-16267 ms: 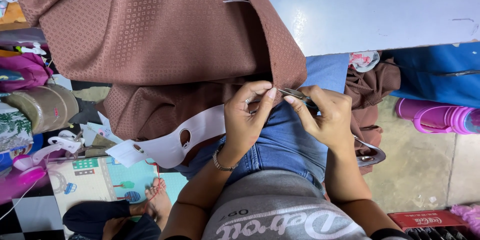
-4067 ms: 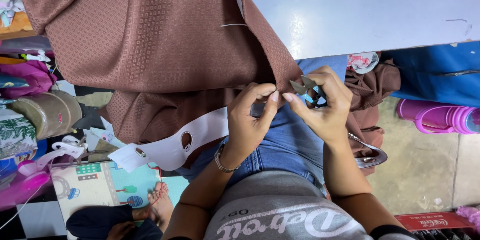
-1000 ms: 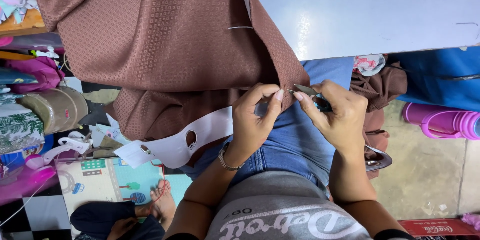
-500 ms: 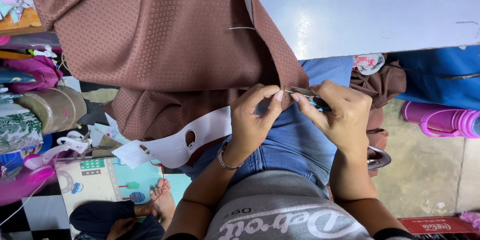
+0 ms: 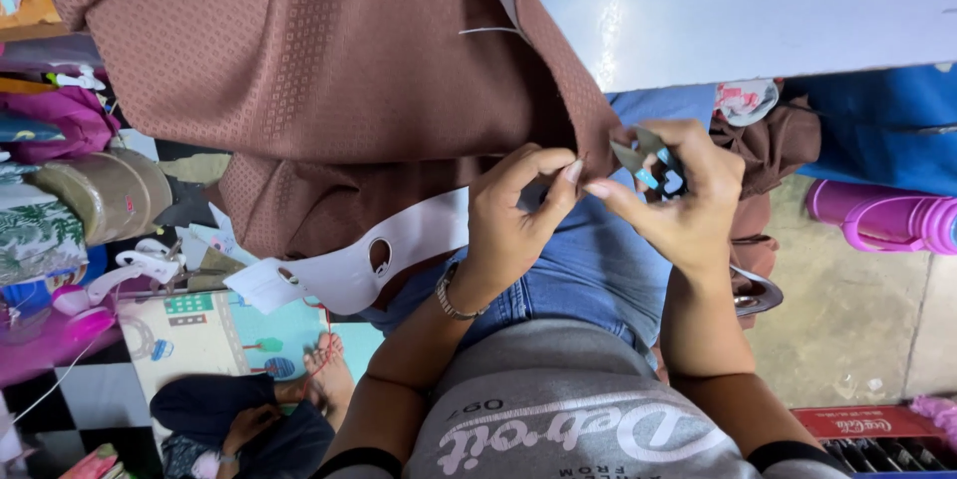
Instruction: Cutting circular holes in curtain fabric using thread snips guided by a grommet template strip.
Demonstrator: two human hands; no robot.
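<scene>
Compared with half a second ago, the right hand [image 5: 688,205] has lifted its one thread snipper [image 5: 648,162] slightly. The left hand [image 5: 513,220] pinches the one brown cloth [image 5: 319,70] hanging off the desk [image 5: 738,10].

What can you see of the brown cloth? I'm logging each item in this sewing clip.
The brown cloth is a woven fabric with a fine pattern of small squares. It hangs in broad folds from the pale table down over the lap. The left hand and right hand pinch its lower edge. A white cut-out piece lies beneath it.
</scene>
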